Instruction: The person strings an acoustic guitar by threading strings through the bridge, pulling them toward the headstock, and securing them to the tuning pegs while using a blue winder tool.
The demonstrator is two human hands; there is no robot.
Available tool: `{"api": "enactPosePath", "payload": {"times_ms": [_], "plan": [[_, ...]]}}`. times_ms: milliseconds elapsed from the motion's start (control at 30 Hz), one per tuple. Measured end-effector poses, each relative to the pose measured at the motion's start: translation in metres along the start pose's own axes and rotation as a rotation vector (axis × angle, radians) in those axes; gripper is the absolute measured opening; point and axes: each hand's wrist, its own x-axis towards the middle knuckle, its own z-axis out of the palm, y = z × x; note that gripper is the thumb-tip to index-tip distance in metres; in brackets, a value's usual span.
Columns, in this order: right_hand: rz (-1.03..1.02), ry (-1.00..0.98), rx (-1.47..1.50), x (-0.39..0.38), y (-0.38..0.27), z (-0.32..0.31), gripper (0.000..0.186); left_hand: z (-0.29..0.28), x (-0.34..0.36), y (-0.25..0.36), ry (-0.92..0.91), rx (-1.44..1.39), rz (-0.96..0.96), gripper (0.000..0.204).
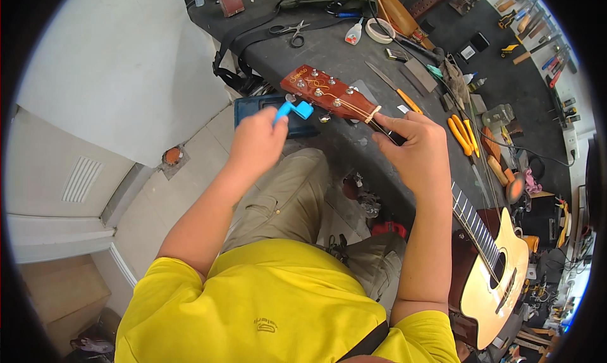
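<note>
An acoustic guitar lies along the bench edge, with its reddish-brown headstock [324, 88] at the centre and its pale-topped body [499, 281] at the lower right. Closed around the handle of a light-blue string winder [300, 110] is my left hand [258, 141]. The winder's head is beside the near-side tuning pegs; whether it sits on one I cannot tell. My right hand [414, 145] grips the guitar neck just behind the white nut [373, 114], thumb and index finger on the strings there. That hand and forearm hide much of the neck.
On the dark bench [265, 53] lie black scissors [294, 33], a small glue bottle [354, 33], a tape roll [380, 30], an orange-handled file [404, 97] and yellow-handled pliers [465, 135]. A blue box [243, 113] is below the headstock. Hand tools hang on the right wall.
</note>
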Motion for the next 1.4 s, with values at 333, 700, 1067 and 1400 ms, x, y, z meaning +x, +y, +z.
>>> {"api": "enactPosePath", "payload": {"times_ms": [333, 700, 1067, 1400], "plan": [[0.001, -0.016, 0.020, 0.005, -0.005, 0.000, 0.042, 0.001, 0.001, -0.009, -0.142, 0.449, 0.093, 0.029], [0.001, -0.012, 0.016, 0.001, 0.001, -0.002, 0.042, 0.007, -0.004, 0.006, -0.127, 0.176, 0.176, 0.028], [-0.016, -0.002, 0.028, 0.001, 0.004, 0.000, 0.042, -0.003, 0.005, 0.004, 0.022, -0.049, 0.162, 0.034], [-0.026, -0.003, 0.037, 0.002, 0.002, 0.000, 0.042, 0.002, 0.001, 0.006, 0.020, 0.129, 0.065, 0.033]]}}
